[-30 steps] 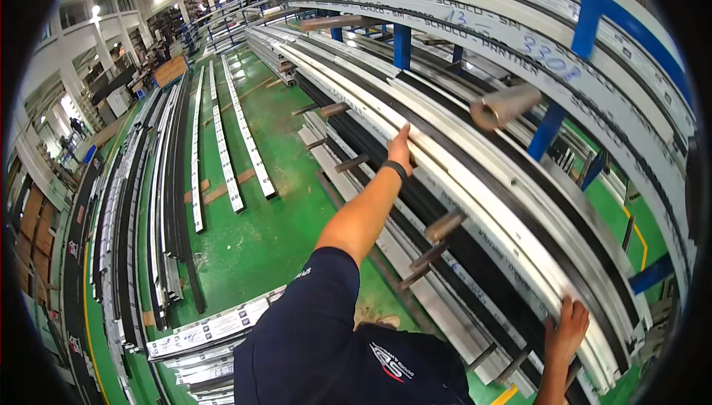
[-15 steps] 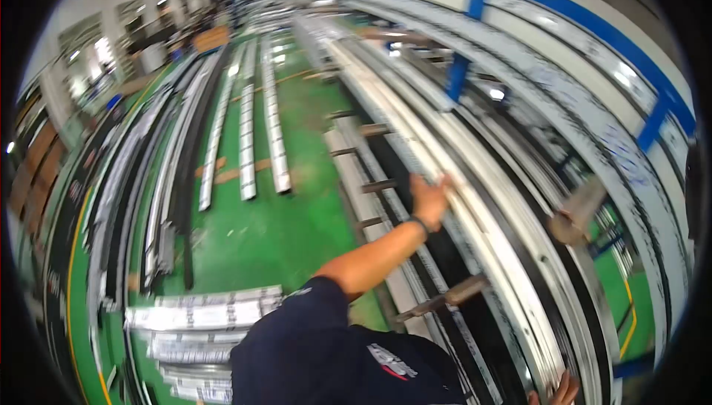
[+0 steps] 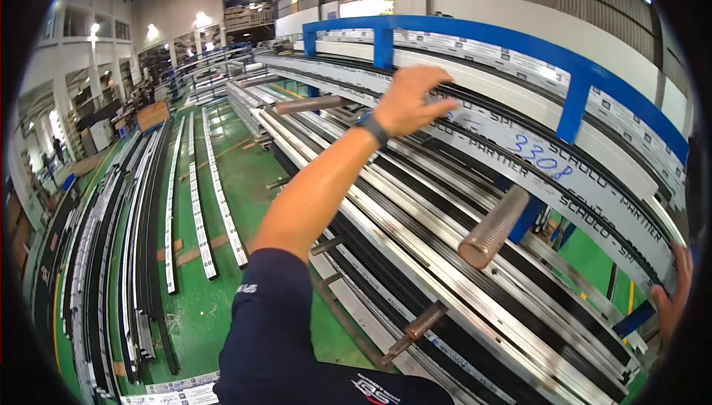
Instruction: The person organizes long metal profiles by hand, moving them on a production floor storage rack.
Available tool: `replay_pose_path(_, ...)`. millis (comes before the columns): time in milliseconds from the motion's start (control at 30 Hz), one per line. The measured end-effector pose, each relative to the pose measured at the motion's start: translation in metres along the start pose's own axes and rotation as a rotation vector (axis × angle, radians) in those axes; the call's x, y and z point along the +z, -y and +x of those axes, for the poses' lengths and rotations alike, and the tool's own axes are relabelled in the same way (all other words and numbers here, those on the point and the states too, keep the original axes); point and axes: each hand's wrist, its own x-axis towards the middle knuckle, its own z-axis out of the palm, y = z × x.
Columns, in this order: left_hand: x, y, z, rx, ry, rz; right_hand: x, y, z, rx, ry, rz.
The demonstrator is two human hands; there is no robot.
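My left hand (image 3: 415,101) is raised over the upper rack level, thumb and fingers apart, overlapping the top edge of a long profile (image 3: 482,134) in white printed wrap. A dark band circles that wrist. Blue handwritten figures mark the wrap to the right of the hand. At the far right, my right hand (image 3: 673,294) has its thumb and fingers spread at the near end of the same wrapped profile; part of it is cut off by the view's edge. Bare silvery profiles (image 3: 400,238) lie on the lower level below both hands.
A blue rack frame (image 3: 578,101) stands behind the wrapped profiles. Rusty round bars (image 3: 493,227) stick out from the rack toward me. More long profiles (image 3: 196,205) lie on the green floor (image 3: 222,316) at left, with dark bundles (image 3: 148,257) beyond them.
My view has turned up and right. My left hand has left the pale profiles on the lower level and risen to the upper wrapped profile. My right hand has also moved up to that level.
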Motion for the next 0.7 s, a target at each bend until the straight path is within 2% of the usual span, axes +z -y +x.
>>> replay_pose_path(33, 0.010, 0.008, 0.006, -0.084, 0.148, -0.060, 0.027, -0.043, 0.007, -0.023, -0.029, -0.020)
replay_pose_path(67, 0.026, 0.011, 0.005, -0.060, 0.093, 0.021, 0.054, -0.086, 0.015, -0.046, -0.059, -0.040)
replay_pose_path(100, 0.040, 0.015, 0.003, -0.037, 0.039, 0.103, 0.067, -0.102, 0.011, -0.058, -0.114, -0.079)
replay_pose_path(167, 0.052, 0.018, 0.001, -0.074, 0.005, 0.066, 0.080, -0.121, 0.005, -0.083, -0.184, -0.219)
replay_pose_path(233, 0.051, 0.010, -0.002, 0.004, -0.042, 0.085, 0.084, -0.135, -0.001, -0.113, -0.199, -0.322)
replay_pose_path(367, 0.057, -0.004, 0.012, -0.070, -0.035, 0.120, 0.108, -0.200, -0.007, -0.035, -0.157, 0.000)
replay_pose_path(467, 0.065, -0.007, 0.024, -0.115, -0.048, 0.143, 0.108, -0.242, 0.009, -0.076, -0.231, -0.005)
replay_pose_path(633, 0.075, -0.001, 0.052, -0.111, -0.085, 0.110, 0.088, -0.271, 0.024, -0.033, -0.337, -0.030)
replay_pose_path(667, 0.074, 0.002, 0.056, -0.051, -0.173, 0.135, 0.080, -0.275, 0.029, 0.021, -0.340, -0.038)
replay_pose_path(700, 0.071, 0.003, 0.061, 0.009, -0.261, 0.160, 0.049, -0.225, 0.040, -0.076, -0.388, -0.263)
